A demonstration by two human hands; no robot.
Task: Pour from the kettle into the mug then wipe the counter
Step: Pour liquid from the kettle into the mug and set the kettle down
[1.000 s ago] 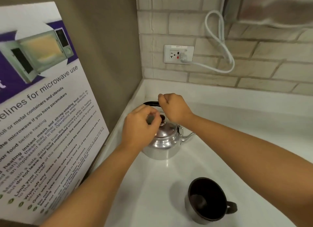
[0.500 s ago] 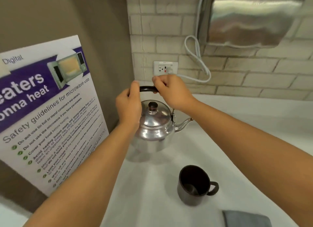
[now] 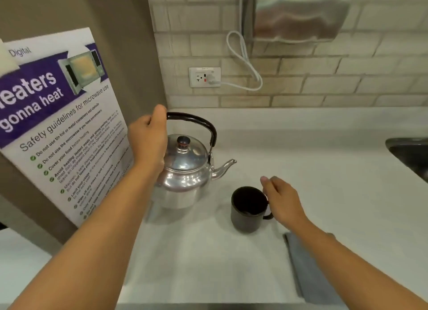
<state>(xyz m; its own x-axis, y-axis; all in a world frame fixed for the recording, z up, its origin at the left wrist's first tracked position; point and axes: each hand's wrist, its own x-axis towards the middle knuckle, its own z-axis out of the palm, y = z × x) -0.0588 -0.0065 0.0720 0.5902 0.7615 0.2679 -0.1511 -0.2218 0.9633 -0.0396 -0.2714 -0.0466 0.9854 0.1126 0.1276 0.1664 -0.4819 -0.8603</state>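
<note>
- Steel kettle (image 3: 185,170), one only, stands upright on the pale counter (image 3: 301,170), spout pointing right toward the mug.
- My left hand (image 3: 148,143) is closed around the left end of its black handle (image 3: 199,122).
- One dark mug (image 3: 249,209) sits on the counter just right of the kettle, not touching it, opening up, its handle on the right.
- My right hand (image 3: 281,198) is beside the mug's rim, fingers loosely spread, gripping nothing; whether it touches the mug I cannot tell.
- One grey cloth (image 3: 308,268) lies flat near the front edge, partly under my right forearm.
- One poster (image 3: 58,115) leans at the left; one socket (image 3: 205,77) on the tiled wall has one white cord (image 3: 243,62) plugged in.
</note>
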